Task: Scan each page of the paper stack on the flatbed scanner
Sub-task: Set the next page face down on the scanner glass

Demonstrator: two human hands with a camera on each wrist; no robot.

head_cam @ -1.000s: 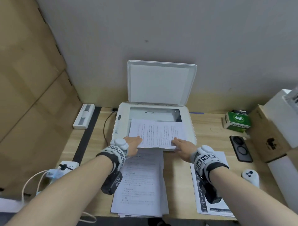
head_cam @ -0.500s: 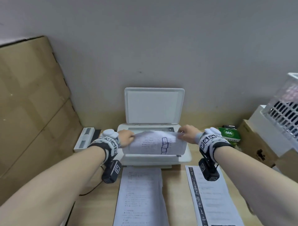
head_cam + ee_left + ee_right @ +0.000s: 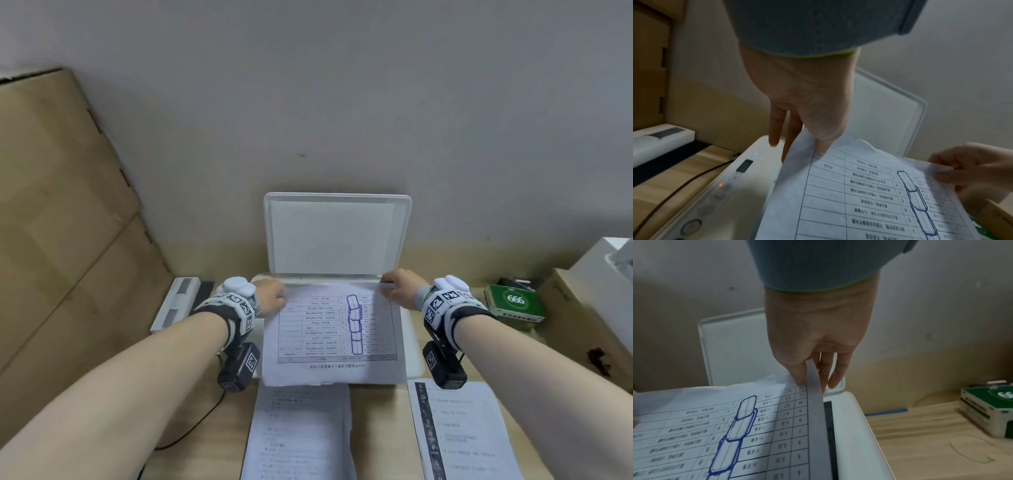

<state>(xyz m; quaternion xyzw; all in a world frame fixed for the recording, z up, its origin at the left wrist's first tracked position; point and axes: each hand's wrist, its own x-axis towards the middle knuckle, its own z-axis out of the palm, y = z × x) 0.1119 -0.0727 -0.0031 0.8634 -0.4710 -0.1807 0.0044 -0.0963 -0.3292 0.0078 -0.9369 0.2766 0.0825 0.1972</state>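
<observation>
A white flatbed scanner [image 3: 412, 346] sits at the back of the wooden desk, its lid [image 3: 334, 236] standing upright. A printed page [image 3: 334, 337] with a table and blue pen marks hangs over the scanner bed, its table side up. My left hand [image 3: 270, 296] pinches its far left corner between thumb and fingers [image 3: 819, 146]. My right hand [image 3: 399, 287] pinches the far right corner [image 3: 809, 378]. A paper stack [image 3: 301, 435] lies on the desk in front of the scanner. The glass is mostly hidden under the page.
A single printed sheet [image 3: 462, 435] lies to the right of the stack. A green box [image 3: 515, 303] and a cardboard box [image 3: 582, 329] stand at the right. A white device [image 3: 174, 305] and a black cable [image 3: 191, 425] are at the left. Cardboard panels [image 3: 61, 222] line the left wall.
Both hands lifted the page off the near part of the scanner, turned it over and carried it back over the bed. The head view tilted up towards the wall.
</observation>
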